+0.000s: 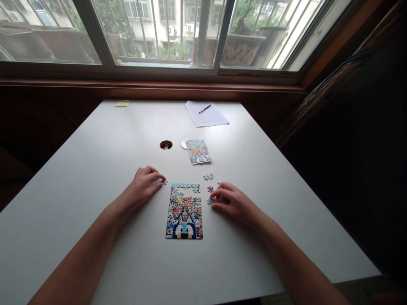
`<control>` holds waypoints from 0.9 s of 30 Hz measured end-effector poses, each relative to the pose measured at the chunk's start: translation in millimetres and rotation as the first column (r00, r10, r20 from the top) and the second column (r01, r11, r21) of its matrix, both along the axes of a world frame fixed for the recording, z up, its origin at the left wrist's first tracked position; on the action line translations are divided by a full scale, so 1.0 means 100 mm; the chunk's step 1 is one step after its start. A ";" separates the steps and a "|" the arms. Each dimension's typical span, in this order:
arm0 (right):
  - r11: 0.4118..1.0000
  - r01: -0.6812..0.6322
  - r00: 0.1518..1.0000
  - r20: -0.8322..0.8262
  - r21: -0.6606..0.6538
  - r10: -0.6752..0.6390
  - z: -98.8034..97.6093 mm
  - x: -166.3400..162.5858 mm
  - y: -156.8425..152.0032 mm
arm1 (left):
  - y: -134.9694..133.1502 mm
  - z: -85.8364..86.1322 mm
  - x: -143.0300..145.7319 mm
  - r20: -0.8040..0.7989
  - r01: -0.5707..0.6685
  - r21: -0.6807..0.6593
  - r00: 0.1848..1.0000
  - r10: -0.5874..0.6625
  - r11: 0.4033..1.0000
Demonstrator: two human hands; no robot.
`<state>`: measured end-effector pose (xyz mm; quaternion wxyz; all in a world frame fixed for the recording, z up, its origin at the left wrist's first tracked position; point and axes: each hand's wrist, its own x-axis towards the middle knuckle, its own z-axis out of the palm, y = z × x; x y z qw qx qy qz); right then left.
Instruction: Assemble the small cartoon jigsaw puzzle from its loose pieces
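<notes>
A jigsaw puzzle (pixel 184 218) with a blue cartoon dog face lies flat on the white table, with a gap in its upper part below the top edge row. Left of its upper corner, my left hand (pixel 148 184) pinches a small puzzle piece (pixel 164 181) at the tabletop. On the other side, my right hand (pixel 233 199) has its thumb and fingers closed on a bluish puzzle piece (pixel 210 202) beside the puzzle's right edge. Close to that hand lie a darker loose piece (pixel 210 189) and a few light blue pieces (pixel 208 176).
Behind the puzzle lies a reference picture card (pixel 199 151), partly over a round silvery disc (pixel 183 144). A round hole (pixel 165 145) opens in the white table (pixel 79 169). Farther back are paper sheets (pixel 206 116) with a pen (pixel 204 109) and a yellow note (pixel 122 103).
</notes>
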<state>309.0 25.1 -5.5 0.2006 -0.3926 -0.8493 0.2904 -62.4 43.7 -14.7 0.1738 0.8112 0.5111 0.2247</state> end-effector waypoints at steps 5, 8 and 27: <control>1.000 0.002 1.000 0.004 -0.002 -0.002 0.01 0.00 0.00 | 0.01 -0.03 -0.01 0.014 -0.035 -0.012 0.999 0.036 0.999; 1.000 0.004 1.000 0.000 0.005 -0.004 0.00 0.00 0.00 | 0.01 -0.05 0.00 0.019 -0.056 -0.033 0.998 0.057 0.998; 1.000 0.005 1.000 -0.012 0.011 -0.005 0.01 -0.01 0.00 | 0.04 -0.10 0.00 0.035 0.003 0.054 0.999 -0.005 0.999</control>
